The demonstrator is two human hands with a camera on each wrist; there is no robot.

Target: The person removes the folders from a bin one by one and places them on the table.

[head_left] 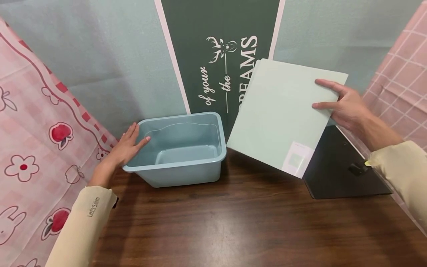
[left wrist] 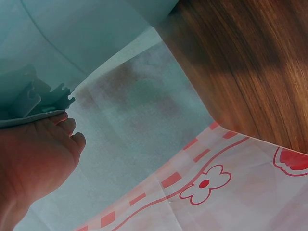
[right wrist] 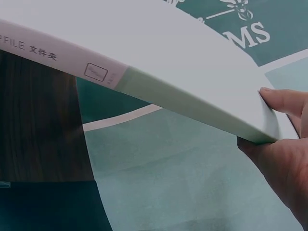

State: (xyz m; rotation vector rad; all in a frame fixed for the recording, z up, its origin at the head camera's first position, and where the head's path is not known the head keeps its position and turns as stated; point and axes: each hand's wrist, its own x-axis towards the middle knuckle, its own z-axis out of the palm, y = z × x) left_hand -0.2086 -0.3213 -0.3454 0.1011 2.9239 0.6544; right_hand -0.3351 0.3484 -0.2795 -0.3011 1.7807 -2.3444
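Note:
In the head view a light blue plastic bin (head_left: 186, 167) stands on the brown wood-grain table (head_left: 213, 230). My left hand (head_left: 128, 146) holds its left rim, the thumb over the inner side and the fingers outside; the left wrist view shows that hand (left wrist: 45, 159) right under the rim. To the right of the bin, my right hand (head_left: 350, 107) grips a pale green file folder (head_left: 283, 111) by its right edge, thumb and index finger spread on the cover. The folder is held tilted above the table. Its labelled spine (right wrist: 96, 67) shows in the right wrist view.
A flat black board-like thing (head_left: 340, 170) with a small dark part lies at the right, partly under the folder. Behind is a green-grey cloth (head_left: 220, 22) with white lettering. Pink patterned cloths hang at the left (head_left: 40, 129) and right (head_left: 400, 85).

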